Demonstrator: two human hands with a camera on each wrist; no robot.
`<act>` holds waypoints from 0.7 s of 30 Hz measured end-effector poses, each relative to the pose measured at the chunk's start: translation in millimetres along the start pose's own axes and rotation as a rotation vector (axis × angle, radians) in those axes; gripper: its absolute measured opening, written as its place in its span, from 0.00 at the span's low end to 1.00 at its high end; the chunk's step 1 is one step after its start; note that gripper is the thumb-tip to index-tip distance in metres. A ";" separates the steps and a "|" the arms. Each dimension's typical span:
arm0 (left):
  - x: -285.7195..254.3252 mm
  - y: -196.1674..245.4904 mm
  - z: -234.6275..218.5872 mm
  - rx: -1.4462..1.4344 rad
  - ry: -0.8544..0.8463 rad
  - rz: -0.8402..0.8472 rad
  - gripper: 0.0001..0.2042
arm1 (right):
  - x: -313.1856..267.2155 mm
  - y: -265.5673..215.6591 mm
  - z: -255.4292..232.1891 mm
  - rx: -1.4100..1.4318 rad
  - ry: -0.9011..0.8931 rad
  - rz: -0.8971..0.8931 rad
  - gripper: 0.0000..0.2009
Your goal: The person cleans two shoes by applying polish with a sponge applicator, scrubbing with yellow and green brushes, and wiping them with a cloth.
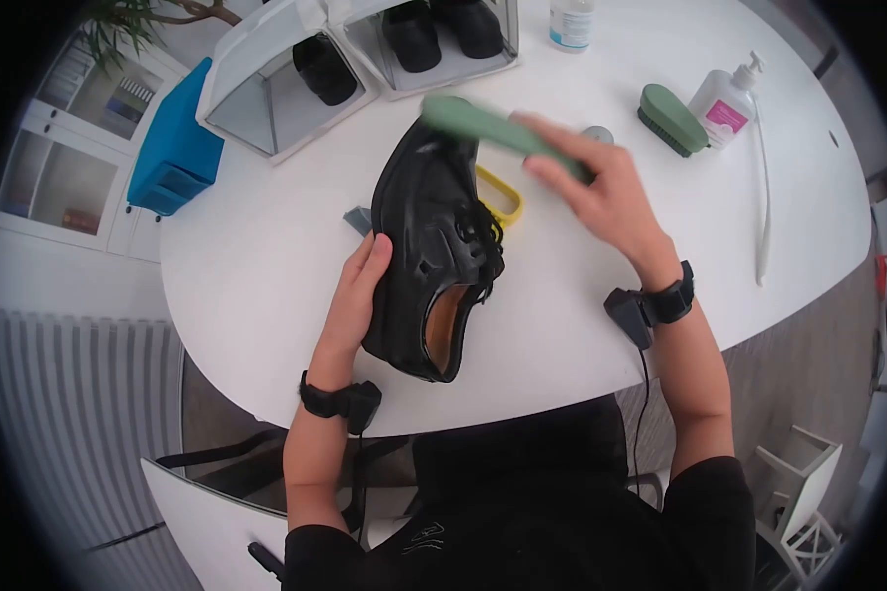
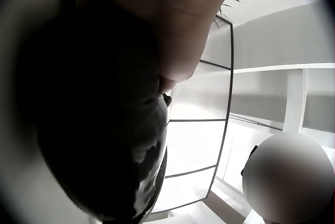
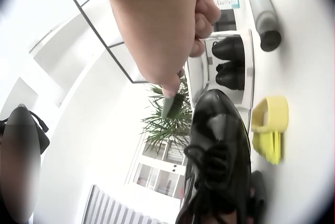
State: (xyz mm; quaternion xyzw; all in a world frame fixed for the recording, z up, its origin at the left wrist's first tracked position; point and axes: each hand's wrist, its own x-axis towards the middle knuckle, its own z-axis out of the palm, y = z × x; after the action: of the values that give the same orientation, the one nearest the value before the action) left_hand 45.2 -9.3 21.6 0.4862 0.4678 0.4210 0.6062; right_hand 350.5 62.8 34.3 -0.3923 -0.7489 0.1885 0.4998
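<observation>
My left hand (image 1: 350,300) grips a glossy black lace-up shoe (image 1: 404,222) with a tan lining, its thumb on the near side and its other fingers hidden behind. The shoe is tilted, toe pointing away and opening toward me. In my right hand (image 1: 606,192) is a long green brush (image 1: 498,130), blurred, its far end overlapping the toe in the head view. Close to the laces lies a yellow-handled brush (image 3: 271,114) with bright yellow bristles. Dark shoe leather (image 2: 104,119) fills much of the left wrist view.
Two clear-fronted boxes, the left one (image 1: 286,98) and the right one (image 1: 443,84), hold black shoes at the back. A blue case (image 1: 175,138) stands at left. At right are a second green brush (image 1: 672,120), a pump bottle (image 1: 727,103) and a thin white stick (image 1: 764,197).
</observation>
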 end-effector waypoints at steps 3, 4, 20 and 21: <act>1.2 -2.0 -6.4 -0.091 0.021 -0.068 0.31 | -13.1 -6.5 11.0 0.030 -0.254 0.027 0.22; 1.0 -4.1 -7.3 -0.142 0.023 -0.109 0.31 | -16.0 -7.1 17.5 0.085 -0.248 0.034 0.23; -13.5 -10.4 -10.7 -0.221 -0.035 -0.065 0.30 | 1.4 14.4 -21.2 -0.164 -0.015 0.429 0.23; -15.9 0.9 0.7 -0.276 0.015 -0.109 0.30 | 3.8 0.1 -21.2 -0.073 0.069 0.453 0.23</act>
State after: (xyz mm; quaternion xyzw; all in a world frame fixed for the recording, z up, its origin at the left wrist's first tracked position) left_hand 42.5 -24.6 25.1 0.3690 0.4355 0.4514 0.6858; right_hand 368.9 63.5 45.7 -0.5746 -0.6304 0.2551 0.4553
